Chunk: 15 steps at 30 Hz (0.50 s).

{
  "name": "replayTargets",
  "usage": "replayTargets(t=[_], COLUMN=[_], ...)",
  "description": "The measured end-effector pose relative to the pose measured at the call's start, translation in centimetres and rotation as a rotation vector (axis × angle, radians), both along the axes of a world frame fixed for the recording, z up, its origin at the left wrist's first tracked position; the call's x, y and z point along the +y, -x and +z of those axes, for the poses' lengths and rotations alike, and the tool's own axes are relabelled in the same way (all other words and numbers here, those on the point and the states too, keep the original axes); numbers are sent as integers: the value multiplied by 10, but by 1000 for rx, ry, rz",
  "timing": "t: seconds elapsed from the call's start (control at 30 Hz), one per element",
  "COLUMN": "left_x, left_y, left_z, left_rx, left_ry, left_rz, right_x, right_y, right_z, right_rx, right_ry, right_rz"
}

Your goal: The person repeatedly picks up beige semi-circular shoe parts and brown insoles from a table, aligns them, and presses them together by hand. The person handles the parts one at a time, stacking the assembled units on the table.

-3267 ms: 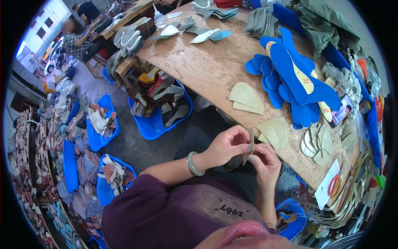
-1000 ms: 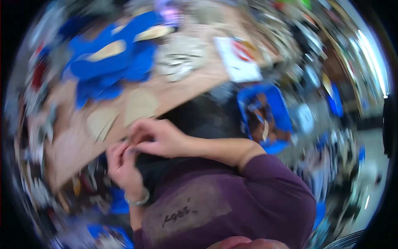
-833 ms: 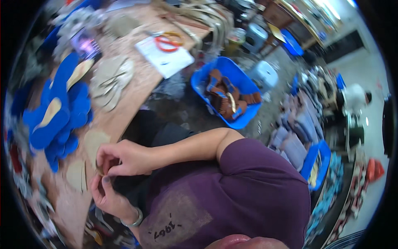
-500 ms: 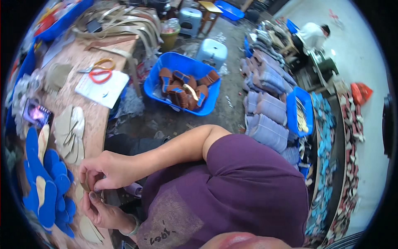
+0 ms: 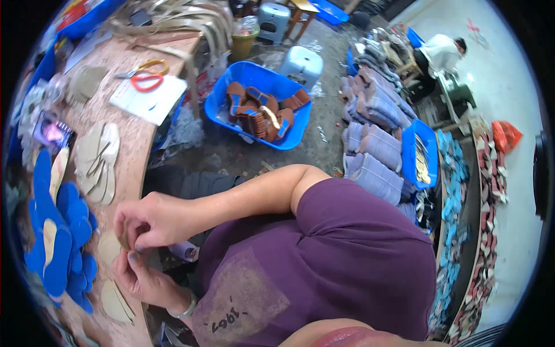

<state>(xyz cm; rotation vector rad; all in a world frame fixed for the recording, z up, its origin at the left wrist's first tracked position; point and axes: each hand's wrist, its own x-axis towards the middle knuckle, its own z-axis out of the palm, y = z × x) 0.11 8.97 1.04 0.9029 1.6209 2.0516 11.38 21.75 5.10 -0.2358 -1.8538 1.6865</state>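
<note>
My right hand (image 5: 155,222), the upper one in view, pinches a small olive-tan piece (image 5: 124,242), mostly hidden by the fingers. Just below, my left hand (image 5: 147,284), with a band at its wrist, brings thumb and fingertips together at the piece's lower end. Both hands are closed, held over the table's near edge. Beneath and beside them lie thin beige cut pieces (image 5: 117,302). Farther left is a pile of blue sole-shaped pieces (image 5: 58,257), with a few pale ones among them. Another fan of beige pieces (image 5: 92,168) rests above the hands.
On the wooden table (image 5: 130,173) are scissors (image 5: 149,81) on white paper (image 5: 130,104), a lit phone (image 5: 53,133) and beige strips (image 5: 173,29). A blue tub (image 5: 289,136) of brown sandal parts stands on the floor, near a stool (image 5: 302,65). Bundled purple-grey pieces (image 5: 376,147) and another person (image 5: 442,55) are at right.
The view has shifted slightly, so the table and its pieces sit higher in the picture. Both hands keep their pinch at the small piece, with little change in the fingers.
</note>
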Motion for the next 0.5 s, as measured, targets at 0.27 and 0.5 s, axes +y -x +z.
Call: replayTargets(t=[0.27,0.5], left_x=[-20,-44], left_y=[-10,-4], left_z=[13,1], left_rx=[-66,257], left_ry=[145,280], left_rz=[113,329], right_x=[-15,-28], right_y=[12,47], right_z=[-13,-44], right_rx=[-66,-48], right_ry=[43,230], right_rz=[75,226])
